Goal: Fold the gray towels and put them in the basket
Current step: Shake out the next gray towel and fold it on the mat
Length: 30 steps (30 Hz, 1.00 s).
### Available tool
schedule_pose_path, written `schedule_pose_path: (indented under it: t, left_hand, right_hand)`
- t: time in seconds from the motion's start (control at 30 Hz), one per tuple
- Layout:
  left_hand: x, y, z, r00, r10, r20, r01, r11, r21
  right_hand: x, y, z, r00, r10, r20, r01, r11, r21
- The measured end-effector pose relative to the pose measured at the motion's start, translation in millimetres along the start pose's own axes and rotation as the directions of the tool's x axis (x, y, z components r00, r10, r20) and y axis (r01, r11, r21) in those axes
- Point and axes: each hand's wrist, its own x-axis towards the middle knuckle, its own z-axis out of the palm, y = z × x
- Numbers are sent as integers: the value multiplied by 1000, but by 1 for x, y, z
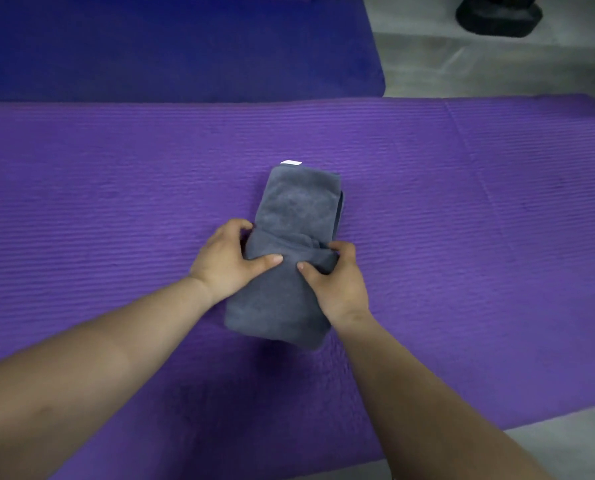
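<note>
A person's left hand [227, 261] and right hand [337, 282] are gripping a gray towel [296, 209] that is lying as a narrow folded strip in the middle of a purple mat [116, 188], thumbs pressing on the near fold and fingers curling round its side edges. A white tag [291, 163] is showing at the towel's far end. A blue pad [171, 46] is lying beyond the mat, and a black object [497, 15] is sitting on the pale floor [497, 71].

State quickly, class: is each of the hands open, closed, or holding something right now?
Left hand: closed, gripping the folded gray terry-cloth towel on the purple ribbed mat.
Right hand: closed, gripping the same towel.
</note>
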Motion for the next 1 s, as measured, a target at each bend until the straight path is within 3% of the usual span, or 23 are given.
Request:
schedule_pose_path:
  t: [0.07,0.13,0.2,0.27,0.33,0.43,0.53,0.6,0.73,0.87,1.0]
  left_hand:
    - [-2,-5,-1,968,214,-129,-186,962,202]
    - [-5,-9,-3,802,572,-174,-471,783,406]
    - [-7,-18,-7,599,798,-57,-655,530,538]
    - [-9,-34,-13,503,853,135,-730,337,595]
    - [-10,-56,-21,520,803,292,-732,243,636]
    - [-7,-71,-28,588,666,459,-744,224,629]
    - [1,-64,-34,607,594,527,-748,205,631]
    - [6,-56,-37,572,644,509,-756,173,631]
    - [10,-43,-30,533,696,481,-772,169,613]
    - [6,-41,-32,544,710,447,-783,238,575]
    - [-6,-40,-41,610,638,471,-779,373,504]
  right_hand:
    - [-1,4,2,1000,15,-16,-16,1000,-21]
    - [0,9,2,999,4,-44,-6,1000,-27]
    - [3,16,1,995,-42,-85,36,996,-77]
    - [4,22,-1,963,-204,-177,169,967,-192]
    - [5,26,-3,818,-524,-236,405,817,-410]
    - [6,36,-12,564,-825,-28,674,480,-561]
    - [5,57,-34,446,-839,312,778,191,-599]
    - [3,68,-46,478,-743,468,759,81,-646]
    - [0,59,-30,617,-610,497,738,230,-634]
    - [0,57,-20,628,-658,415,744,352,-568]
    - [-12,60,-26,653,-636,410,754,499,-428]
